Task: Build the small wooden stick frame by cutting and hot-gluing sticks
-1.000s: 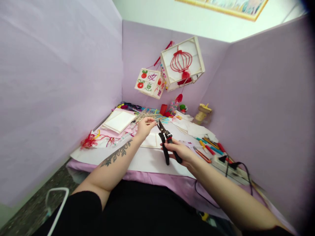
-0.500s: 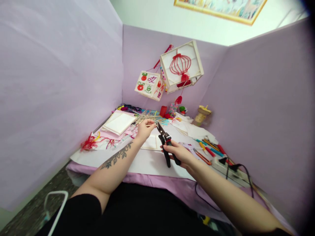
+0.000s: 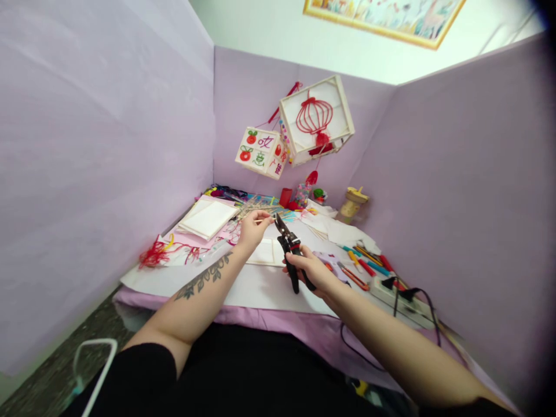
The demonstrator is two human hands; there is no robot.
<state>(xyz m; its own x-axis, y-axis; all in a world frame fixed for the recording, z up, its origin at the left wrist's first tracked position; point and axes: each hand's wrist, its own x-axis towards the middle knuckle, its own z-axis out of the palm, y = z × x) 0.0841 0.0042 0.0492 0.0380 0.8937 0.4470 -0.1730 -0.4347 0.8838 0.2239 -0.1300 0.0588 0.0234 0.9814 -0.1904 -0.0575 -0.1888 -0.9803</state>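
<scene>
Over the middle of the table, my left hand (image 3: 253, 229) pinches a thin wooden stick (image 3: 260, 220), mostly covered by the fingers. Its right end is close to the jaws of black-handled pruning shears (image 3: 288, 243); I cannot tell whether the blades touch it. My right hand (image 3: 309, 270) is wrapped round the shears' handles, which are spread somewhat apart. Beneath both hands lies a white panel with a thin stick frame (image 3: 264, 252) on the white table covering (image 3: 247, 289). Similar framed white panels (image 3: 207, 218) are stacked to the left.
Two decorated box lanterns (image 3: 316, 120) hang at the back. Loose sticks (image 3: 260, 204) lie behind my left hand, and red yarn (image 3: 153, 255) at the left. Markers (image 3: 367, 267), a utility knife (image 3: 354, 277) and a power strip with cables (image 3: 403, 304) are on the right.
The whole view has shifted slightly. Both hands keep their hold, and the shears and stick stay close together almost unchanged.
</scene>
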